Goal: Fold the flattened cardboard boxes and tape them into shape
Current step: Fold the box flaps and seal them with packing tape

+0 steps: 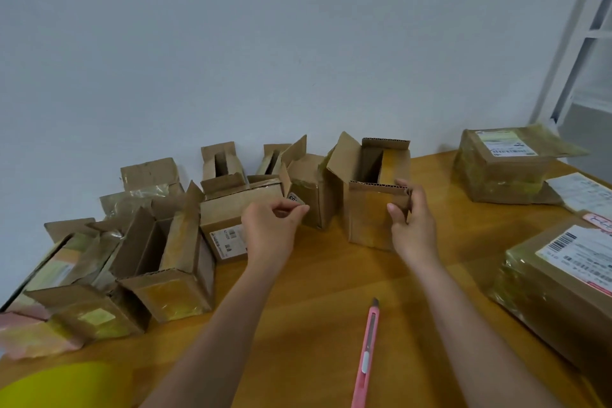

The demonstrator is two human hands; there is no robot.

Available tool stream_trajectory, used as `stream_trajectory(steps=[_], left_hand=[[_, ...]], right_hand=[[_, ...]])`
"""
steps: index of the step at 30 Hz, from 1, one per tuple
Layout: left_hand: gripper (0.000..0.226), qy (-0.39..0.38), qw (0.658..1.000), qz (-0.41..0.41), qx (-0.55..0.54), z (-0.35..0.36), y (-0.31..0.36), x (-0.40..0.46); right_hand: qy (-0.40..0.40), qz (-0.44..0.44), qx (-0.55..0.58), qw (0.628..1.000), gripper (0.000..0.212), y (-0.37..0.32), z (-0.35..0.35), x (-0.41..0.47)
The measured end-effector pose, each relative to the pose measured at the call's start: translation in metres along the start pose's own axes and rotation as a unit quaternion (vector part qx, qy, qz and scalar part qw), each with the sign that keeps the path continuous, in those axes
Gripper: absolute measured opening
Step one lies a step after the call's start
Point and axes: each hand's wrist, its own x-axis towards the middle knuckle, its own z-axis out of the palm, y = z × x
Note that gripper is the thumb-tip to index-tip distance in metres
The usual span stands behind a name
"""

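I take the upright open box [374, 205] on the wooden table [314, 291] as my reference. My right hand [412, 220] grips its near right corner, fingers curled over the top edge of the near flap and thumb on the front face. My left hand [273, 228] is to the left of that box, fingers curled with the tips pinched together; I cannot tell whether it holds anything. A pink utility knife [366, 354] lies on the table nearer to me than the box. More open boxes [165, 262] stand left of it. Two taped parcels [506, 166] sit to its right.
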Motion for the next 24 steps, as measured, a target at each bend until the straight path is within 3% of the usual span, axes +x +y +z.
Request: stream_trajectory(steps=[10, 16, 18, 21, 22, 24], left_hand=[[0.017, -0.027, 1.000, 0.012, -0.010, 0.023, -0.008, 0.017], [0.025, -0.062, 0.998, 0.003, 0.017, 0.023, -0.018, 0.013], [0.022, -0.050, 0.999, -0.006, 0.010, 0.017, -0.023, 0.012], [0.012, -0.022, 0.999, -0.032, -0.006, 0.004, -0.030, 0.004], [0.007, -0.014, 0.999, -0.042, -0.010, 0.000, -0.033, 0.001], [0.010, 0.004, 0.998, -0.053, -0.012, -0.009, -0.037, -0.007]], right_hand=[[0.005, 0.027, -0.026, 0.999, 0.044, 0.016, 0.001, 0.041], [0.024, 0.101, -0.059, 0.993, 0.076, 0.009, 0.007, 0.060], [0.072, 0.126, -0.055, 0.988, 0.081, -0.001, 0.007, 0.051], [0.182, 0.033, -0.065, 0.981, 0.058, -0.017, 0.014, 0.020], [0.167, -0.012, -0.056, 0.984, 0.048, -0.021, 0.020, 0.008], [0.048, -0.063, -0.028, 0.996, 0.039, -0.034, 0.034, -0.013]])
